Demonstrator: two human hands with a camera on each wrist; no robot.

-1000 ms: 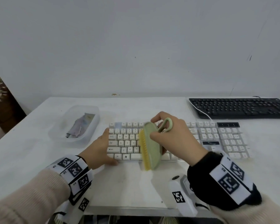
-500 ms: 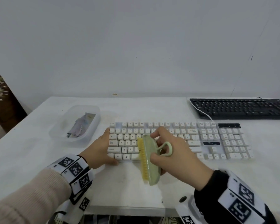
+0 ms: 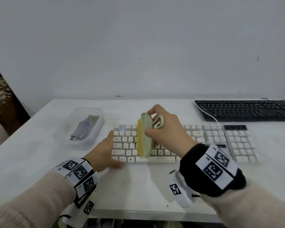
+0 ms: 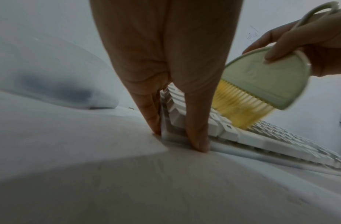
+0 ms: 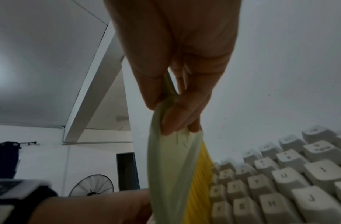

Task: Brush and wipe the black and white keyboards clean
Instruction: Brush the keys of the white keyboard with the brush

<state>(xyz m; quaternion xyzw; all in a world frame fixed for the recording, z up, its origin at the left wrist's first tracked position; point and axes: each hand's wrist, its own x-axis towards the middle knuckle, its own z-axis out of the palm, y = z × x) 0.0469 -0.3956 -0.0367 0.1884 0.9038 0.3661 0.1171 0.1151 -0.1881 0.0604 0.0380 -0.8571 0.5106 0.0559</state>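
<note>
Our right hand (image 3: 167,129) grips the pale green plastic brush with yellow bristles (image 3: 145,136), fingers curled round its body beside the looped handle, while our left hand (image 3: 104,149) lies relaxed with straight fingers pressed against the near left corner of the white keyboard (image 3: 220,139), steadying it. Half a second ago the brush sat low, over the near edge by the space bar; now it has swept back up and covers the far rows on the left half, bristles (image 4: 240,109) touching the keycaps. One second ago it was also high, so we read this as a repeated back-and-forth stroke. We judge the brushing of the white board is mid-way, its right half and number pad still to come.

The black keyboard (image 3: 247,110) waits at the far right of the white table (image 3: 155,109), well apart from both hands and apparently untouched. To the far left stands a clear plastic tub (image 3: 95,127) holding a crumpled grey cloth (image 3: 84,129), probably for wiping. The white cable (image 3: 209,115) trails across the black board's left end. Nothing blocks the stroke except our own left fingers (image 4: 196,128) at the edge.
</note>
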